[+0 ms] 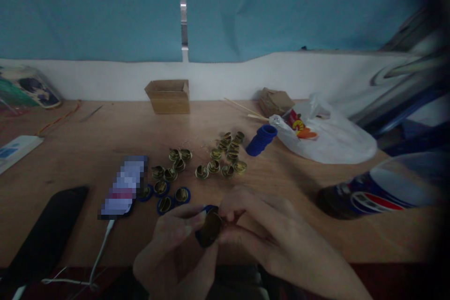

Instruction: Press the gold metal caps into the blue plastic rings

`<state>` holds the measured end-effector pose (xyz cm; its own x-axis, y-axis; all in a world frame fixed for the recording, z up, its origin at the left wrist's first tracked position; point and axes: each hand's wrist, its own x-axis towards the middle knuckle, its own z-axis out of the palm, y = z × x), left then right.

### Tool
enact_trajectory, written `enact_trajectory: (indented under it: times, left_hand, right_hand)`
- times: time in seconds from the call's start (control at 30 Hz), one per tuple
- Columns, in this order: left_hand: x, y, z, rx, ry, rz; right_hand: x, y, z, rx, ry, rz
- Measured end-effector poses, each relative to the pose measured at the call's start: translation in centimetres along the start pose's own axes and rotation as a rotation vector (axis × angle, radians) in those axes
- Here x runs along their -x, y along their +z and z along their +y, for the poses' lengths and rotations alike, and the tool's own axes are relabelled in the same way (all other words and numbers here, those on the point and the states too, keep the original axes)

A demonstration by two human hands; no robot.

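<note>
Both my hands meet at the near edge of the wooden table (105,136). My left hand (176,248) pinches a blue ring with a brass disc (210,228) set against it. My right hand (260,227) has its fingers closed on the same piece from the right. Just beyond lie several brass discs fitted in blue rings (165,192), several loose brass discs (221,157), and a leaning stack of blue rings (262,139).
A phone (123,187) on a white cable lies left of the discs, with a black object (49,229) further left. A small cardboard box (168,96) stands at the back. A white plastic bag (326,136) and a lying soda bottle (379,192) are on the right.
</note>
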<state>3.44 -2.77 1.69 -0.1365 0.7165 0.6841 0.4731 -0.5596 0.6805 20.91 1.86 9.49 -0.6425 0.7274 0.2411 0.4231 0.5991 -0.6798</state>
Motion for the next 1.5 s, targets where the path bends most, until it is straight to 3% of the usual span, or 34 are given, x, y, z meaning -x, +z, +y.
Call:
enact_trajectory:
  times: [0.1, 0.27, 0.37, 0.47, 0.67, 0.9, 1.2, 1.5]
  left_hand:
    - [-0.5, 1.2, -0.1, 0.181, -0.007, 0.082]
    - [-0.5, 2.4, 1.1, 0.241, -0.125, 0.28]
    - [-0.3, 2.6, 1.0, 0.251, -0.114, 0.263]
    - [0.2, 2.3, 0.3, 0.189, -0.04, 0.165]
    - [0.5, 2.2, -0.6, 0.037, 0.098, -0.019]
    - [0.9, 3.2, -1.2, -0.057, 0.031, -0.122]
    - [1.4, 3.5, -2.5, -0.03, -0.021, -0.147]
    - [1.4, 3.6, -2.9, -0.094, -0.074, -0.107]
  right_hand:
    - [0.6, 1.0, 0.8, -0.038, 0.071, 0.097]
    - [1.4, 3.5, 0.9, -0.106, 0.116, 0.323]
    - [1.6, 4.9, 0.6, -0.08, 0.136, 0.434]
    - [1.6, 5.8, 0.4, -0.048, 0.205, 0.494]
    - [1.7, 5.8, 0.6, 0.115, 0.314, 0.43]
    - [2.1, 6.4, 0.9, 0.387, 0.371, 0.359]
    - [1.8, 6.4, 0.8, -0.026, 0.332, 0.287]
    - [2.4, 8.0, 0.9, 0.077, 0.253, 0.406]
